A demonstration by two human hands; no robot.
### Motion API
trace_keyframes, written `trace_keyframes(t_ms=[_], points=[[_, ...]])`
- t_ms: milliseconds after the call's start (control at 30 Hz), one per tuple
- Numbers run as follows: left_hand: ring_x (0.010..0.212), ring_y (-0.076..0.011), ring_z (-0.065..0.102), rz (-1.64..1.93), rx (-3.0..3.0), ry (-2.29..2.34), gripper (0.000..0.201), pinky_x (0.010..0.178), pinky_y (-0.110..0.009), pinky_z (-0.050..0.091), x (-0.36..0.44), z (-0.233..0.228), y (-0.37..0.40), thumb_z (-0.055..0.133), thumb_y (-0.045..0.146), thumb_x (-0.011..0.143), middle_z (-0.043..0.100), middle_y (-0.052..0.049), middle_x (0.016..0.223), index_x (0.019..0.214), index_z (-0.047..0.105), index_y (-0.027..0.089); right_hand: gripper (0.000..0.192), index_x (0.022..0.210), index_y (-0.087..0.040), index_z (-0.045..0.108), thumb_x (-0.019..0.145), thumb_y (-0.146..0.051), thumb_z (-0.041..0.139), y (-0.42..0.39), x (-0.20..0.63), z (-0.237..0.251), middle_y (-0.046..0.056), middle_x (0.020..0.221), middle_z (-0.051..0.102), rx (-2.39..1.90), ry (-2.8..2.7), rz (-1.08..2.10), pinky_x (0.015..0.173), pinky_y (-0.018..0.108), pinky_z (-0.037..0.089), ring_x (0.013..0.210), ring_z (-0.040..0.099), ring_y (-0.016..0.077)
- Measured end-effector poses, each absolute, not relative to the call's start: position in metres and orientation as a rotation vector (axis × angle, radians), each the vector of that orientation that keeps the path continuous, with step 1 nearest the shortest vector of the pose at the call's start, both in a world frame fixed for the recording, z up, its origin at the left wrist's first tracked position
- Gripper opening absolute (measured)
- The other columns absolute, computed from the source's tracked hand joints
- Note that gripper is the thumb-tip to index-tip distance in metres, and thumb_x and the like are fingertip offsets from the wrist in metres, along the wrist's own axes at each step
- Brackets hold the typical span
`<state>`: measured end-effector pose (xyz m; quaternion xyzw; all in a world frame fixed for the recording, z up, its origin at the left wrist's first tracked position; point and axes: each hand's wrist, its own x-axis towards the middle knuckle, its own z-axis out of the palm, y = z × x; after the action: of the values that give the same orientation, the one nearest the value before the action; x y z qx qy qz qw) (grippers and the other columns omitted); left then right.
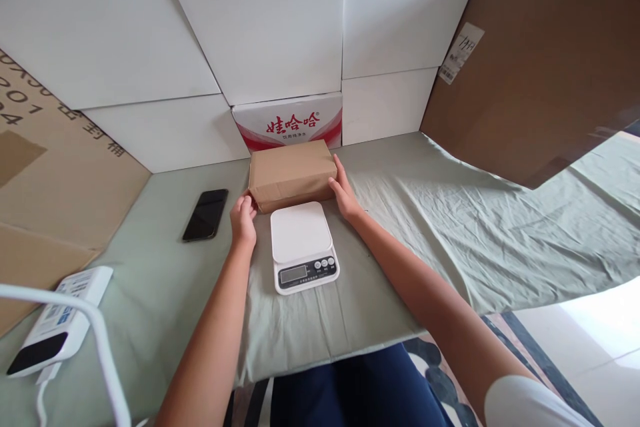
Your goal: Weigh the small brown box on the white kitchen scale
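A brown cardboard box sits at the middle of the cloth-covered table, gripped from both ends. My left hand holds its left end near the lower front corner, the fingers partly hidden behind it. At the right end, my right hand has its thumb on the front face and its fingers along the side. Just in front of the box, between my forearms, lies a white kitchen scale with a bare platform. The scale's small display looks blank, and several round buttons sit beside it.
A black phone lies left of my left hand. Nearer, at the left, are a white power bank and a white cable. White boxes wall off the back, and large brown cartons stand left and right. The green cloth is wrinkled.
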<state>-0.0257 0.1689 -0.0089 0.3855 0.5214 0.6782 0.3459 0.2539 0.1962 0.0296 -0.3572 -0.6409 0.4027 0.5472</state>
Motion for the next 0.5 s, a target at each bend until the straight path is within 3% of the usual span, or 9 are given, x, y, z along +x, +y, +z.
trace_keyframes(t_ms=[167, 367, 500], points=[[0.128, -0.0306, 0.069, 1.754, 1.041, 1.339, 0.060, 0.108, -0.043, 0.053, -0.024, -0.005, 0.159, 0.065, 0.065, 0.082, 0.075, -0.018, 0.125, 0.119, 0.073, 0.019, 0.090, 0.169, -0.026, 0.021, 0.096, -0.074, 0.042, 0.198, 0.255, 0.024, 0.006, 0.177, 0.030, -0.890, -1.473, 0.980, 0.137, 0.053, 0.019, 0.165, 0.027, 0.0268], [0.124, -0.0330, 0.071, 1.740, 1.012, 1.380, 0.059, 0.107, -0.047, 0.055, -0.022, -0.004, 0.156, 0.067, 0.068, 0.079, 0.076, -0.018, 0.121, 0.111, 0.073, 0.018, 0.090, 0.165, -0.022, 0.032, 0.094, -0.073, 0.051, 0.193, 0.255, 0.028, 0.008, 0.174, 0.038, -0.883, -1.540, 0.957, 0.138, 0.052, 0.016, 0.168, 0.020, 0.0280], [0.121, -0.0322, 0.072, 1.737, 1.010, 1.405, 0.058, 0.105, -0.047, 0.056, -0.024, -0.007, 0.159, 0.066, 0.068, 0.080, 0.077, -0.016, 0.115, 0.109, 0.072, 0.019, 0.092, 0.166, -0.022, 0.032, 0.093, -0.074, 0.051, 0.192, 0.253, 0.029, 0.008, 0.172, 0.041, -0.888, -1.535, 0.960, 0.137, 0.054, 0.019, 0.166, 0.024, 0.0292]])
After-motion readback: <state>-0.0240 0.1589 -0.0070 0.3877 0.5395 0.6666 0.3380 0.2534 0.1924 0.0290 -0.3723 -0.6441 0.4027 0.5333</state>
